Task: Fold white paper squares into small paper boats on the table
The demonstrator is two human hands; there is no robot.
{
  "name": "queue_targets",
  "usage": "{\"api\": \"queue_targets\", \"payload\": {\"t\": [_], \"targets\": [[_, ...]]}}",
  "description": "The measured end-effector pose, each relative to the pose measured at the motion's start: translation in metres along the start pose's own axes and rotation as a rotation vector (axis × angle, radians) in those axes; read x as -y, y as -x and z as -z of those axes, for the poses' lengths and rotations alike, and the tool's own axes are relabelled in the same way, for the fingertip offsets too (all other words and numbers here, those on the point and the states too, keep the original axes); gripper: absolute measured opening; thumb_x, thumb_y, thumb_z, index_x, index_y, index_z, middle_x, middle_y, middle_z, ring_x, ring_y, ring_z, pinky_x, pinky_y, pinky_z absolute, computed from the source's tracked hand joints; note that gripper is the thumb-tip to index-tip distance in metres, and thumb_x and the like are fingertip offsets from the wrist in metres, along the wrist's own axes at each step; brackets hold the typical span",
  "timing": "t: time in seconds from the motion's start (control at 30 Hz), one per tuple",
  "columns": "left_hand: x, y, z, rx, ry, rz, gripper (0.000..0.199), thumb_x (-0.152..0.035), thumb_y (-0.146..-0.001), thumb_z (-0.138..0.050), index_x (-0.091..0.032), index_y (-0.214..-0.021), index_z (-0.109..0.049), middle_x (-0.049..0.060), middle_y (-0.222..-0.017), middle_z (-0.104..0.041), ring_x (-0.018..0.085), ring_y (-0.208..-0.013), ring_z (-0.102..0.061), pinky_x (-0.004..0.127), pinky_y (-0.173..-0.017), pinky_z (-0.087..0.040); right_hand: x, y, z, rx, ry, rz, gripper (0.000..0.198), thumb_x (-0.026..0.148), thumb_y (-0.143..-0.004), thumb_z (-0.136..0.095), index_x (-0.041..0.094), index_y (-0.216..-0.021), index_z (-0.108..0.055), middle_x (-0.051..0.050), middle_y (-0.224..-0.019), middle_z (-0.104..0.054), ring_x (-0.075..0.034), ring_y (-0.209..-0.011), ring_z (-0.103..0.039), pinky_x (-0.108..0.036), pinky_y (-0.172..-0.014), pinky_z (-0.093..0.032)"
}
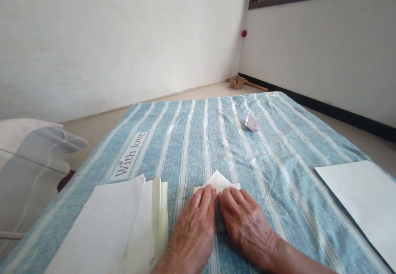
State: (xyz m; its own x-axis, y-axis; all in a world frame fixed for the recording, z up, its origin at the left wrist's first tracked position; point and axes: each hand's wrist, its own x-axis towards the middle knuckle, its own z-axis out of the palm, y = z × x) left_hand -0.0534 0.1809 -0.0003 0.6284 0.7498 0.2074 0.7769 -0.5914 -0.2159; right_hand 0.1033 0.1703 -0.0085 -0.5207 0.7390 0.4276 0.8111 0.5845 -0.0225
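A small folded sheet of white paper (217, 179) lies on the striped cloth in front of me, its peak pointing away and a flat strip along its near edge. My left hand (194, 224) has its fingers close together on the left part of that strip. On the right part, my right hand (244, 220) presses with bent fingers. Both hands hold the paper down against the cloth, fingertips almost meeting at the middle. The paper's near edge is hidden under the fingers.
A blue-and-white striped cloth (198, 142) covers the table. Stacked paper sheets (102, 220) lie at left, a white sheet (365, 199) at right. Farther back sits a small folded paper piece (251, 123). A cardboard box (236, 82) is on the floor beyond.
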Motion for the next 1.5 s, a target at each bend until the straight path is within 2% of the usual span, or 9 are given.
{"api": "queue_targets", "payload": {"t": [0.13, 0.37, 0.6, 0.83, 1.13, 1.23, 1.37, 1.43, 1.5], "targets": [[0.003, 0.007, -0.001, 0.009, -0.044, -0.005, 0.055, 0.009, -0.078, -0.033, -0.006, -0.125, -0.057, 0.017, -0.13, -0.059, 0.027, -0.119, -0.057, 0.041, -0.096, -0.052, 0.003, -0.001, -0.002, -0.015, 0.036, 0.001, 0.024, 0.003, -0.08, -0.05, 0.008, -0.097, -0.065, -0.013, -0.09, -0.058, -0.027, -0.083, -0.051, -0.041, -0.072, -0.05], [0.008, 0.008, 0.012, 0.151, -0.081, 0.009, 0.064, 0.011, -0.076, -0.028, -0.011, -0.13, -0.055, 0.013, -0.14, -0.052, 0.024, -0.126, -0.052, 0.043, -0.098, -0.05, 0.001, 0.005, -0.004, -0.068, 0.082, -0.056, 0.018, 0.005, -0.082, -0.051, 0.015, -0.073, -0.062, -0.011, -0.08, -0.057, -0.025, -0.076, -0.051, -0.039, -0.065, -0.046], [0.009, 0.009, 0.013, 0.191, -0.021, 0.122, 0.057, 0.005, -0.082, -0.028, -0.011, -0.131, -0.053, 0.016, -0.143, -0.048, 0.025, -0.13, -0.048, 0.043, -0.1, -0.047, -0.006, 0.017, 0.002, -0.085, 0.125, -0.224, 0.012, 0.016, -0.087, -0.053, 0.016, -0.081, -0.064, -0.01, -0.083, -0.06, -0.027, -0.082, -0.053, -0.044, -0.074, -0.044], [0.01, 0.013, 0.022, 0.262, 0.019, 0.263, 0.061, 0.006, -0.083, -0.025, -0.013, -0.136, -0.05, 0.015, -0.147, -0.042, 0.025, -0.136, -0.04, 0.05, -0.104, -0.041, -0.003, 0.018, 0.004, -0.101, 0.134, -0.291, 0.014, 0.016, -0.089, -0.05, 0.015, -0.083, -0.063, -0.01, -0.082, -0.061, -0.026, -0.083, -0.054, -0.04, -0.073, -0.043], [0.011, 0.018, 0.03, 0.196, 0.018, 0.333, 0.06, 0.01, -0.083, -0.025, -0.008, -0.132, -0.053, 0.018, -0.143, -0.047, 0.026, -0.133, -0.043, 0.048, -0.104, -0.042, -0.002, 0.021, 0.011, -0.062, 0.124, -0.37, 0.016, 0.018, -0.089, -0.05, 0.015, -0.079, -0.062, -0.01, -0.08, -0.06, -0.028, -0.08, -0.056, -0.042, -0.07, -0.045], [0.014, 0.022, 0.032, 0.171, 0.039, 0.289, 0.061, 0.011, -0.082, -0.027, -0.013, -0.133, -0.053, 0.015, -0.142, -0.049, 0.024, -0.133, -0.044, 0.046, -0.104, -0.041, -0.003, 0.024, 0.006, -0.109, 0.096, -0.367, 0.016, 0.015, -0.089, -0.049, 0.013, -0.087, -0.064, -0.012, -0.087, -0.063, -0.028, -0.085, -0.058, -0.043, -0.073, -0.047], [0.01, 0.021, 0.03, 0.152, 0.016, 0.309, 0.057, 0.009, -0.084, -0.029, -0.012, -0.131, -0.054, 0.017, -0.141, -0.051, 0.026, -0.133, -0.044, 0.05, -0.104, -0.04, 0.011, 0.019, -0.007, -0.215, 0.066, -0.2, 0.033, 0.01, -0.088, -0.049, 0.01, -0.12, -0.057, -0.017, -0.121, -0.061, -0.031, -0.115, -0.052, -0.05, -0.096, -0.041], [0.007, 0.02, 0.028, 0.142, 0.013, 0.32, 0.055, 0.007, -0.085, -0.03, -0.011, -0.131, -0.054, 0.018, -0.141, -0.05, 0.028, -0.133, -0.044, 0.051, -0.103, -0.04, 0.023, 0.01, -0.011, -0.179, 0.017, -0.143, 0.035, 0.012, -0.088, -0.05, 0.014, -0.123, -0.056, -0.015, -0.122, -0.061, -0.029, -0.118, -0.052, -0.05, -0.1, -0.04], [0.007, 0.018, 0.027, 0.171, 0.029, 0.324, 0.054, 0.006, -0.085, -0.031, -0.011, -0.132, -0.052, 0.019, -0.142, -0.049, 0.028, -0.133, -0.043, 0.052, -0.104, -0.039, 0.033, 0.0, -0.011, -0.087, -0.032, -0.186, 0.038, 0.019, -0.09, -0.053, 0.015, -0.127, -0.053, -0.015, -0.127, -0.059, -0.029, -0.121, -0.051, -0.05, -0.102, -0.039]]}}
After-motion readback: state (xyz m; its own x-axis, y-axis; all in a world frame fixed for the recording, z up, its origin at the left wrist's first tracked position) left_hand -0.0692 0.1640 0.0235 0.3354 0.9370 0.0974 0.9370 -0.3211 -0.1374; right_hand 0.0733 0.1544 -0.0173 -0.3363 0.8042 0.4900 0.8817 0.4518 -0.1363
